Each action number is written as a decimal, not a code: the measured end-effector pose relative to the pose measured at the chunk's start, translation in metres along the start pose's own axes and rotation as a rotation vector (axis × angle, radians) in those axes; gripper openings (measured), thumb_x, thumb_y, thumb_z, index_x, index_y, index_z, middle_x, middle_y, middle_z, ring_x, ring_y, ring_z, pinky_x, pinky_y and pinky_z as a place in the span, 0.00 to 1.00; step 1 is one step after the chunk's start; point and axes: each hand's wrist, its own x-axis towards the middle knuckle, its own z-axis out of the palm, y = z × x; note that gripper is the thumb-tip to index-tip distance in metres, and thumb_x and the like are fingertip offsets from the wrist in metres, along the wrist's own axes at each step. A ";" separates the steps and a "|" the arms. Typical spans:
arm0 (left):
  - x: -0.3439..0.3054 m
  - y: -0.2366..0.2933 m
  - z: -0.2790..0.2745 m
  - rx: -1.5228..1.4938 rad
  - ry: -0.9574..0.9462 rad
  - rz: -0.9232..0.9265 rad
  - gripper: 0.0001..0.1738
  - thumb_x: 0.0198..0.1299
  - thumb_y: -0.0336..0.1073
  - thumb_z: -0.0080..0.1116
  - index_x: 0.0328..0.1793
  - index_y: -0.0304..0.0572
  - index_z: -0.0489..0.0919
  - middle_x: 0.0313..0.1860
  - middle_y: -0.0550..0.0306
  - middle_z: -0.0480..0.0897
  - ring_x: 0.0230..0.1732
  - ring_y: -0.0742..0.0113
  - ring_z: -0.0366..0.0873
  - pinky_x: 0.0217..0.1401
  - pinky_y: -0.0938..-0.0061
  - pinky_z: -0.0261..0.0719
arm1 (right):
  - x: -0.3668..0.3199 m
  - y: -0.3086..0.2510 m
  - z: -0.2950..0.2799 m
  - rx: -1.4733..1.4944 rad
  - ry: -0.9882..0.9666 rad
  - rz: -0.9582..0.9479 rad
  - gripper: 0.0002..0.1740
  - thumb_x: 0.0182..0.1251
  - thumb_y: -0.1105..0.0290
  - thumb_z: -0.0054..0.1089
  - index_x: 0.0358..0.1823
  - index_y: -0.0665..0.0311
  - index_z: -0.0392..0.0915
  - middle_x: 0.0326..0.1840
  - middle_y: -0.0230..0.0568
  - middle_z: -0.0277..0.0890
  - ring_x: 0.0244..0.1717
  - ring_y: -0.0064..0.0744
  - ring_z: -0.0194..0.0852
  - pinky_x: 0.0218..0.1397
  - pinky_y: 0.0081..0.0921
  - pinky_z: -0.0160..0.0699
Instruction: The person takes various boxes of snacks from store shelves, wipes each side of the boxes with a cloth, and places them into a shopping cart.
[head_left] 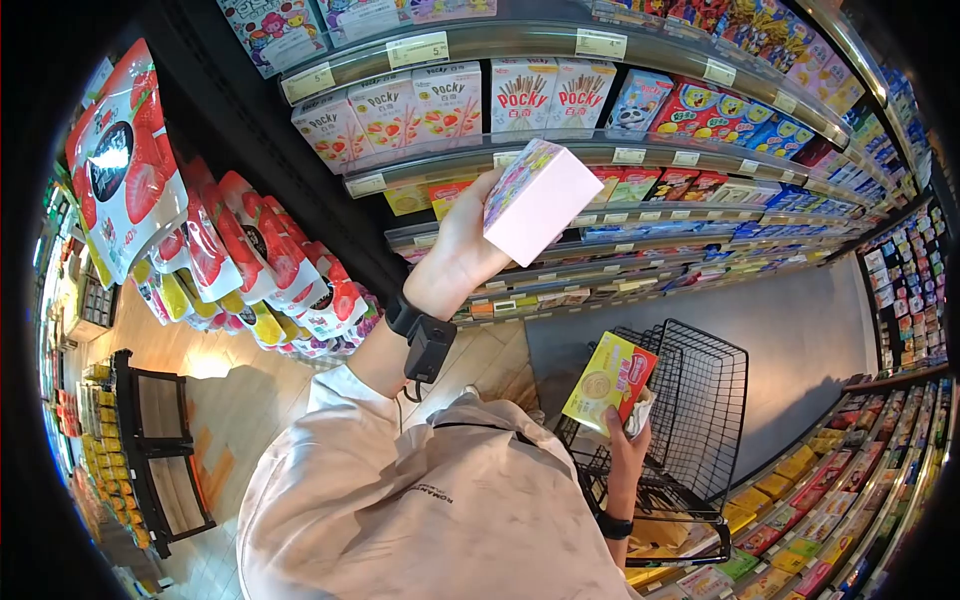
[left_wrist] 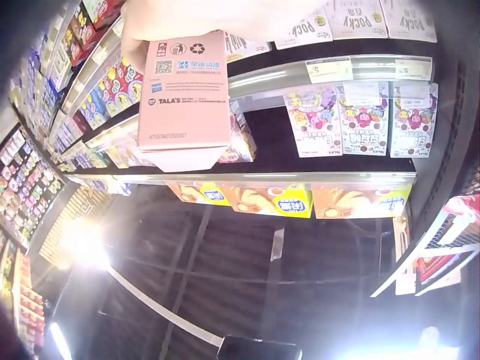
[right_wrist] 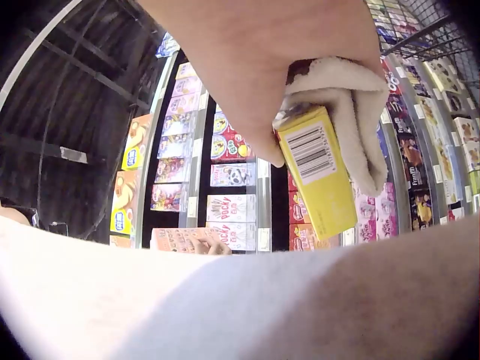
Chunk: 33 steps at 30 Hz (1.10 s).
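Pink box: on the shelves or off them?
Off the shelves: the left hand grips the pink box in front of them.

left hand [head_left: 462,238]: raised out ahead, gripping | right hand [head_left: 628,455]: lower, off to the right side, gripping

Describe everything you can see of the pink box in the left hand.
The pink box is a carton, apparently thin card, pale pink with one multicoloured face. A pink face carries a QR code, recycling symbols and "TALA'S". It looks intact. The left hand grips it, tilted, in the air before stocked shelves.
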 end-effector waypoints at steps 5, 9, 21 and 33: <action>0.000 0.002 -0.001 -0.053 -0.015 -0.025 0.20 0.80 0.41 0.46 0.65 0.30 0.68 0.58 0.37 0.75 0.59 0.43 0.75 0.64 0.44 0.81 | 0.000 -0.001 0.000 -0.016 -0.003 0.030 0.25 0.70 0.72 0.69 0.66 0.69 0.73 0.59 0.33 0.79 0.57 0.23 0.76 0.63 0.24 0.72; -0.002 0.001 0.002 -0.018 0.001 -0.021 0.21 0.80 0.41 0.45 0.66 0.29 0.67 0.58 0.37 0.76 0.59 0.43 0.75 0.64 0.44 0.81 | 0.001 -0.002 0.000 -0.016 -0.024 0.031 0.25 0.70 0.72 0.69 0.65 0.69 0.73 0.59 0.33 0.79 0.56 0.23 0.76 0.62 0.24 0.72; 0.000 0.001 0.005 -0.030 0.051 -0.049 0.23 0.80 0.43 0.45 0.68 0.30 0.69 0.59 0.37 0.79 0.57 0.41 0.81 0.61 0.46 0.84 | 0.005 -0.008 0.005 -0.027 -0.042 0.019 0.24 0.71 0.72 0.68 0.65 0.69 0.73 0.59 0.34 0.79 0.57 0.23 0.75 0.63 0.24 0.72; -0.016 -0.026 0.043 1.061 0.182 0.668 0.23 0.72 0.45 0.62 0.63 0.42 0.70 0.50 0.60 0.79 0.46 0.79 0.81 0.45 0.79 0.81 | 0.006 -0.009 0.005 -0.022 -0.069 0.022 0.25 0.71 0.73 0.66 0.67 0.69 0.72 0.61 0.33 0.78 0.58 0.23 0.75 0.64 0.24 0.71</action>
